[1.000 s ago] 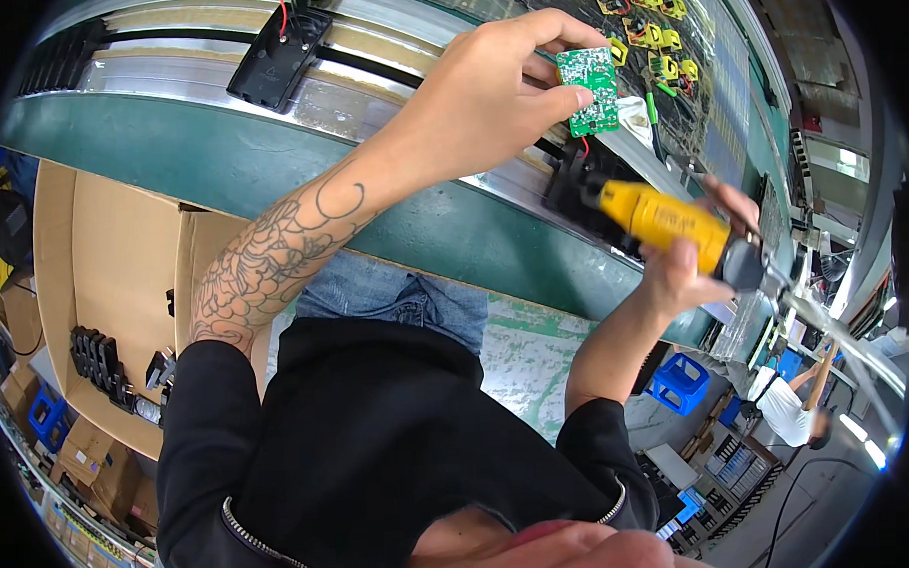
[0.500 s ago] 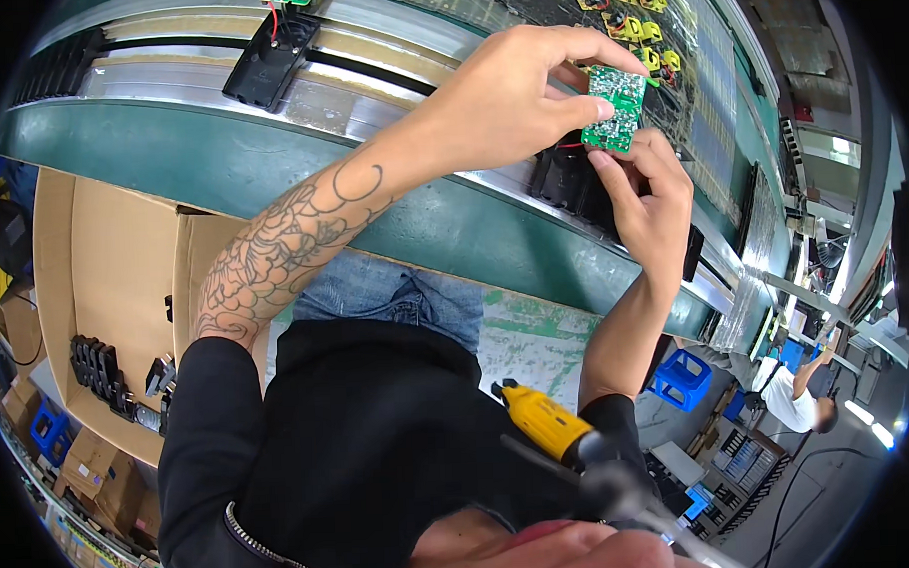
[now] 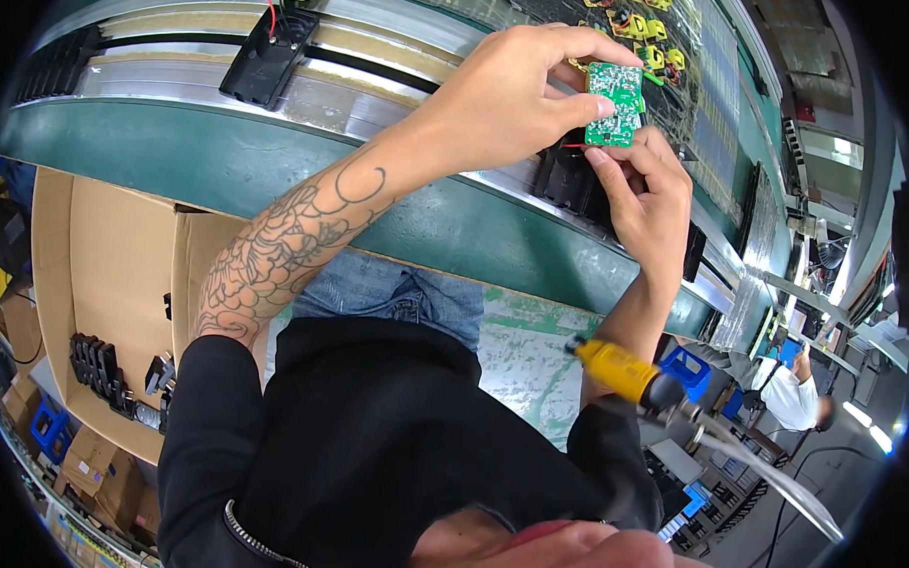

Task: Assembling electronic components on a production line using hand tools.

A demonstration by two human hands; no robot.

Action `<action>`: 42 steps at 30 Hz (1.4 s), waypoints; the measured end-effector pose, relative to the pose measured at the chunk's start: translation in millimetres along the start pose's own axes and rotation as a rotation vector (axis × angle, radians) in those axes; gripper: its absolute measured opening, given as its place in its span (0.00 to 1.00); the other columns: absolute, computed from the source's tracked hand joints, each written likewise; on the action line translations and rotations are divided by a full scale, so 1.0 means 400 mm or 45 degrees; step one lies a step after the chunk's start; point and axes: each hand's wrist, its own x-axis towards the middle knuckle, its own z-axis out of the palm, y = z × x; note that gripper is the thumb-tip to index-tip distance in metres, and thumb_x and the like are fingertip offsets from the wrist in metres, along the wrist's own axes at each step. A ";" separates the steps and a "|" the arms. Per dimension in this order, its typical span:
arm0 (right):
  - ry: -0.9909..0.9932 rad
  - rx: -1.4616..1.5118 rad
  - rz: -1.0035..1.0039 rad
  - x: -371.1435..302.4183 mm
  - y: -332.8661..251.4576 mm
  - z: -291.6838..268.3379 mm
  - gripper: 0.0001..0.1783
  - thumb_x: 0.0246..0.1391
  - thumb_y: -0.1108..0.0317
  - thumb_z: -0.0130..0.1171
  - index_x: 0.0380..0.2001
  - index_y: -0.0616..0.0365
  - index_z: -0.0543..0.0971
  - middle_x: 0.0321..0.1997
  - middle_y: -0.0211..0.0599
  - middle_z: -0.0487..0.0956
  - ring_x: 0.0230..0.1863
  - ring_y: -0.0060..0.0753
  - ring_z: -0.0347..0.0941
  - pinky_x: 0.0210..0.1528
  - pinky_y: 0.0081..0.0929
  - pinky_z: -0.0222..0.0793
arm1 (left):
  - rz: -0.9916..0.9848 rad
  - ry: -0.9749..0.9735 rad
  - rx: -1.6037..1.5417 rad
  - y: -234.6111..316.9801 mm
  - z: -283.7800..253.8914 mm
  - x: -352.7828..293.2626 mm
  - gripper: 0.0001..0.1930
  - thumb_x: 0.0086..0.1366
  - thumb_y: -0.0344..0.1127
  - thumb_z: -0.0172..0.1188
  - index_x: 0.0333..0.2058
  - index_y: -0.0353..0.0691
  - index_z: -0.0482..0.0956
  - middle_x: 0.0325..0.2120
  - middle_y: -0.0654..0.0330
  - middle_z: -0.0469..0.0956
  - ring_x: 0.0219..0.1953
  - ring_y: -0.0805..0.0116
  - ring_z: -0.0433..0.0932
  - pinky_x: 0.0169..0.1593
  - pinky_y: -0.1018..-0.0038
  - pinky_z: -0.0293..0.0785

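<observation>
My left hand pinches the top and left side of a small green circuit board, held up over the conveyor. My right hand comes from below, its fingertips on the board's lower edge. Thin red wires run from the board toward a black plastic housing lying on the belt just beneath both hands. A yellow-tipped powered screwdriver hangs free beside my right elbow, touched by neither hand.
Another black housing with a green board lies farther left on the grey belt. Yellow parts sit on the far side. An open cardboard box with black parts stands at my left. A person in white sits at right.
A second ago my right hand held the yellow screwdriver near the board; it let go, the tool swung down by my elbow, and the hand rose to the board's lower edge.
</observation>
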 end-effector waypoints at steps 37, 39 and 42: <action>0.923 0.354 -0.168 0.013 -0.006 -0.018 0.17 0.42 0.73 0.63 0.39 0.61 0.79 0.43 0.51 0.82 0.42 0.42 0.79 0.45 0.28 0.74 | 0.141 0.054 0.336 0.007 -0.007 -0.028 0.19 0.61 0.22 0.62 0.51 0.42 0.83 0.34 0.62 0.75 0.28 0.76 0.77 0.33 0.83 0.78; 0.932 0.339 -0.140 0.017 -0.015 -0.008 0.16 0.42 0.73 0.63 0.39 0.61 0.79 0.42 0.51 0.83 0.41 0.41 0.79 0.46 0.28 0.74 | 0.138 0.059 0.343 0.007 -0.008 -0.029 0.19 0.61 0.21 0.62 0.51 0.42 0.83 0.34 0.62 0.75 0.28 0.76 0.77 0.34 0.83 0.78; 0.974 0.300 -0.067 0.022 -0.030 0.006 0.15 0.44 0.74 0.63 0.39 0.62 0.79 0.39 0.49 0.83 0.38 0.38 0.79 0.47 0.28 0.74 | 0.142 0.069 0.375 0.009 -0.008 -0.029 0.19 0.61 0.21 0.62 0.51 0.42 0.83 0.35 0.62 0.76 0.29 0.76 0.77 0.34 0.82 0.78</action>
